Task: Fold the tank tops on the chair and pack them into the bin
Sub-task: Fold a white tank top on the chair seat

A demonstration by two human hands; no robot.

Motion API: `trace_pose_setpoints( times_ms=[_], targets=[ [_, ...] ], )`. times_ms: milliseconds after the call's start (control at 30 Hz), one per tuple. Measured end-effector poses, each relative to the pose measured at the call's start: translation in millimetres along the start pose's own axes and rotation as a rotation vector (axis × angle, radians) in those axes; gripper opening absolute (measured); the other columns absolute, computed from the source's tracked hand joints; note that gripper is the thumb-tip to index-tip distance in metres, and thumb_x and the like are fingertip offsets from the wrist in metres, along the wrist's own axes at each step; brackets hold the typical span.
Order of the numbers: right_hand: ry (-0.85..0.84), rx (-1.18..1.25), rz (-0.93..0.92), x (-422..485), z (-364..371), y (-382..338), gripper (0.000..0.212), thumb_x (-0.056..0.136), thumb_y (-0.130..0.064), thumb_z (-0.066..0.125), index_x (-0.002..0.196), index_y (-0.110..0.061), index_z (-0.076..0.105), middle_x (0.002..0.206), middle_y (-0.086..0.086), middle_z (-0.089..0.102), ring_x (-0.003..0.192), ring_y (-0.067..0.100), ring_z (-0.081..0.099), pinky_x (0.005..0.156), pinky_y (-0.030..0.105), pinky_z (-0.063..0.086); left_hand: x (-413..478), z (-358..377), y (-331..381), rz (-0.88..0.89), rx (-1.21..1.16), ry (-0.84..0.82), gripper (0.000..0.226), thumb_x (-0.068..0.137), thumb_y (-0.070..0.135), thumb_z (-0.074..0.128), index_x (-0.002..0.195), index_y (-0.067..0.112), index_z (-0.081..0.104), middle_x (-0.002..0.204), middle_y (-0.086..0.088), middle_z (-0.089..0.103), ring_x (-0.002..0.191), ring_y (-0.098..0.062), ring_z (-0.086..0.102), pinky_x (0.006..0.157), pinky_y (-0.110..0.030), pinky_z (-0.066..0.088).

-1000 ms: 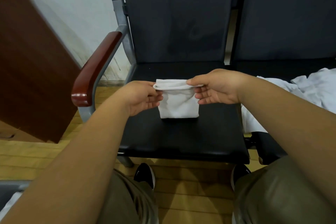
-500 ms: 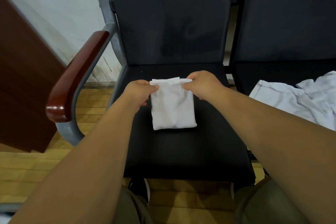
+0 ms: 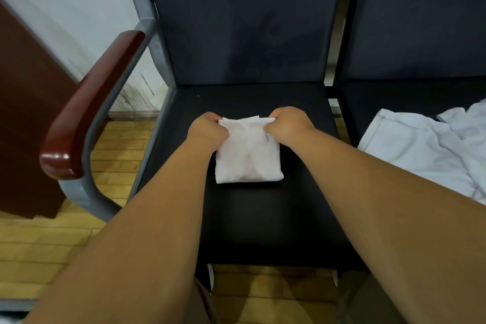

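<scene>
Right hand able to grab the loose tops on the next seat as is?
Probably not yet: the right hand grips the folded tank top at its far edge. The path to the loose tops looks free, nothing lies between, once it lets go.

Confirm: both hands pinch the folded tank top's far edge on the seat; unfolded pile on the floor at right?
No. Head view: the unfolded pile lies on the neighbouring seat at right, not the floor. The left hand and right hand do pinch the far edge of the folded tank top on the seat.
</scene>
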State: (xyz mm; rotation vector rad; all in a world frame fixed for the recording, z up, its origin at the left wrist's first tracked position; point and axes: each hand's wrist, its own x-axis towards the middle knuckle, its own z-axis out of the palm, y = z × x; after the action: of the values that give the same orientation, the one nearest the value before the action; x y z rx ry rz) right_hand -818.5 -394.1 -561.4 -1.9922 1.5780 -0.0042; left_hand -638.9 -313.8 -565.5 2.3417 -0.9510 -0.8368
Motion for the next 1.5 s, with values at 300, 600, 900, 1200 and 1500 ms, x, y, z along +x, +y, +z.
trace_pose_setpoints(
  times_ms=[300,600,900,1200,1500],
  targets=[
    [0.01,0.067,0.061,-1.4,5.0,-3.6,0.014,0.094,-0.013,0.065,0.108,-0.012,0.065,0.11,0.009,0.067,0.082,0.022,0.061,0.057,0.03,0.044,-2.1,-3.4,2.8,-0.108,-0.033,-0.009,0.021,0.09,0.017,0.076,0.104,0.008,0.064,0.101,-0.012,0.064,0.082,-0.026,0.064,0.078,-0.04,0.061],
    [0.003,0.413,0.067,-40.1,-24.3,6.9,0.014,0.093,-0.015,0.072,0.105,-0.012,0.068,0.103,0.009,0.067,0.095,0.026,0.068,0.086,0.037,0.061,-31.7,-21.5,5.5,-0.052,-0.392,-0.177,0.021,0.093,0.015,0.076,0.113,0.018,0.069,0.118,-0.006,0.074,0.107,-0.026,0.073,0.093,-0.047,0.063],
    [-0.096,0.504,-0.023,-120.0,-49.7,29.8,0.039,0.093,-0.01,0.067,0.132,-0.017,0.068,0.104,0.009,0.073,0.09,0.018,0.072,0.068,0.029,0.062,-92.0,-45.0,-5.0,0.178,-0.333,-0.26,0.034,0.091,0.014,0.084,0.121,0.013,0.068,0.116,-0.007,0.077,0.106,-0.024,0.076,0.09,-0.045,0.065],
    [0.043,0.281,-0.201,-202.6,-47.4,29.4,0.028,0.095,-0.009,0.059,0.117,-0.027,0.058,0.102,0.002,0.071,0.08,0.013,0.077,0.069,0.034,0.064,-157.2,-45.7,-15.2,0.318,-0.215,-0.197,0.037,0.084,0.001,0.082,0.117,0.017,0.078,0.107,-0.004,0.08,0.104,-0.022,0.075,0.084,-0.036,0.062],
    [0.143,0.179,-0.258,-262.4,-51.2,15.9,0.028,0.094,-0.008,0.06,0.113,-0.02,0.076,0.102,0.0,0.071,0.096,0.02,0.068,0.081,0.032,0.059,-214.4,-74.7,-28.8,0.405,-0.161,-0.16,0.021,0.087,0.008,0.083,0.102,0.024,0.083,0.093,0.004,0.081,0.098,-0.019,0.074,0.087,-0.035,0.059]
  ],
)
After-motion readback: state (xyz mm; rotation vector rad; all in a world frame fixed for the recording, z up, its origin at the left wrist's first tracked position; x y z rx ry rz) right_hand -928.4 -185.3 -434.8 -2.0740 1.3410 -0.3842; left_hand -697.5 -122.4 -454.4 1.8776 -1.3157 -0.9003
